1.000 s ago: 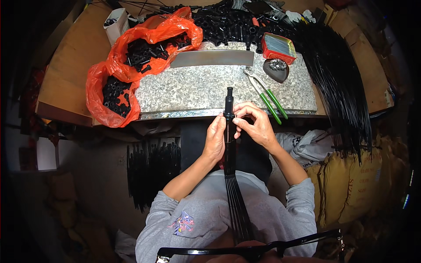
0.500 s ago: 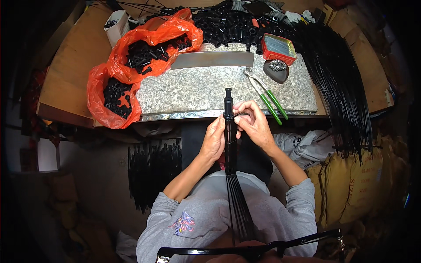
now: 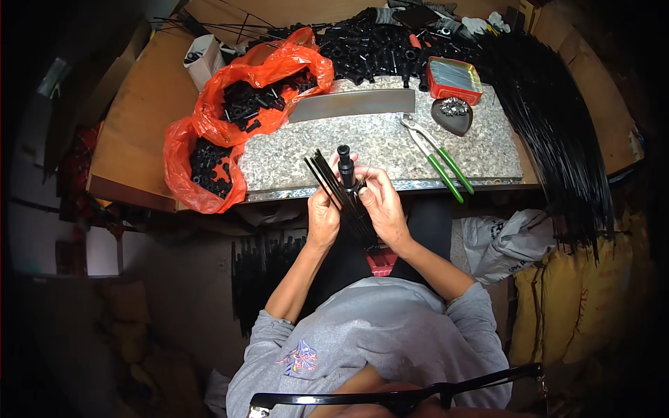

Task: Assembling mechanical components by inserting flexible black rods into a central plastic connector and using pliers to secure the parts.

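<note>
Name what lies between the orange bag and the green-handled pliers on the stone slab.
Head view: bare speckled stone slab, with the flat grey metal plate along its far edge.

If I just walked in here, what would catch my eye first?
Probably the bright orange plastic bags of small black parts, left on the speckled stone slab. Next, both hands, left hand and right hand, grip a bundle of thin black rods at its front edge, with green-handled pliers alongside.

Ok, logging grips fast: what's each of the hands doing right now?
Left hand: closed on the bundle of thin black rods.
Right hand: closed on the black plastic hub that caps the rods.
</note>
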Tool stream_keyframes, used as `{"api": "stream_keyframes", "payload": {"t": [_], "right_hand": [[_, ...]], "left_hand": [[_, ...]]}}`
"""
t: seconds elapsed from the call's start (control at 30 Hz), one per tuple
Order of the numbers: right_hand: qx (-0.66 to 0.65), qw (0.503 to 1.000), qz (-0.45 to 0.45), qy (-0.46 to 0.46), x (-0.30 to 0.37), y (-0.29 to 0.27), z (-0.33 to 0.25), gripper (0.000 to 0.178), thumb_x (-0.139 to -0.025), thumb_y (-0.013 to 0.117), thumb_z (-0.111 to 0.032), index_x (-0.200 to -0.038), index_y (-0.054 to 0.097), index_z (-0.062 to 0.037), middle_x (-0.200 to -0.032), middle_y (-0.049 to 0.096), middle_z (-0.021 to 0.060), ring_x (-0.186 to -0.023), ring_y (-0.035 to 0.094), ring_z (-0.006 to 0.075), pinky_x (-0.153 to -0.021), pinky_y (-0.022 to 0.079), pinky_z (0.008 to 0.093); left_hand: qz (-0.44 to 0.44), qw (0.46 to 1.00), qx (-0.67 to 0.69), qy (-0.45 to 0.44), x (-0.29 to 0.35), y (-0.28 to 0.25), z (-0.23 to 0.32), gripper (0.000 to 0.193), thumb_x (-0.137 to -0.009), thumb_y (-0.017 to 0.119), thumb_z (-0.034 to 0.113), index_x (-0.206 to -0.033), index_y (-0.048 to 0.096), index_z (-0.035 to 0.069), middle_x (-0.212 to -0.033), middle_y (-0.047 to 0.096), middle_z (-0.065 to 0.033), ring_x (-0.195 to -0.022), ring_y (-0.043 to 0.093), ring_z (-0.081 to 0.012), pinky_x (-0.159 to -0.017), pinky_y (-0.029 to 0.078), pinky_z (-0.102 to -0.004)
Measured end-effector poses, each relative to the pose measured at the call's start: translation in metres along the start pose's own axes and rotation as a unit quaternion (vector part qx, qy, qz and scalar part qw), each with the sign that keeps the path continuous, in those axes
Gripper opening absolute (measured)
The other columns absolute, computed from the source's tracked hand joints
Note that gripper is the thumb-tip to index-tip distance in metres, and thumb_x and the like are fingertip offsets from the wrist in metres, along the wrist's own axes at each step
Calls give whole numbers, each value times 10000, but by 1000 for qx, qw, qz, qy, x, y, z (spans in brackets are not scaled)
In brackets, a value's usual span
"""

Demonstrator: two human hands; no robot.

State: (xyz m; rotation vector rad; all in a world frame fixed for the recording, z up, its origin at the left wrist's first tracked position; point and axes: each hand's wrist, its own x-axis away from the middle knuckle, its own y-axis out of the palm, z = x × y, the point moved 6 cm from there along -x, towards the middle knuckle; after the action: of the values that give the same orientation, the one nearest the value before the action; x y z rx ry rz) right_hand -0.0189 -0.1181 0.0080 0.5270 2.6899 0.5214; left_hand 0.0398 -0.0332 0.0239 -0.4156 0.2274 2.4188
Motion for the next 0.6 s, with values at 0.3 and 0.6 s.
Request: {"api": "stream_keyframes", "payload": {"t": [0.3, 0.6], "right_hand": [[70, 996, -8, 56, -2, 4, 16, 169, -896, 531, -148, -867, 537, 19, -726, 516, 5, -689, 453, 56, -634, 393, 204], [6, 997, -14, 82, -7, 3, 20, 160, -896, 529, -158, -907, 537, 1, -777, 525, -14, -715, 459, 37, -646, 392, 199]], "left_hand": [[-64, 939, 297, -163, -1, -5, -23, 536, -822, 601, 301, -1208, 464, -44, -1262, 462, -174, -1156, 463, -248, -992, 357, -366], [-12, 925, 332, -185, 0, -11, -37, 539, -777, 651, 311, -1156, 498, -41, -1216, 504, -150, -1055, 539, -198, -915, 435, -320]]}}
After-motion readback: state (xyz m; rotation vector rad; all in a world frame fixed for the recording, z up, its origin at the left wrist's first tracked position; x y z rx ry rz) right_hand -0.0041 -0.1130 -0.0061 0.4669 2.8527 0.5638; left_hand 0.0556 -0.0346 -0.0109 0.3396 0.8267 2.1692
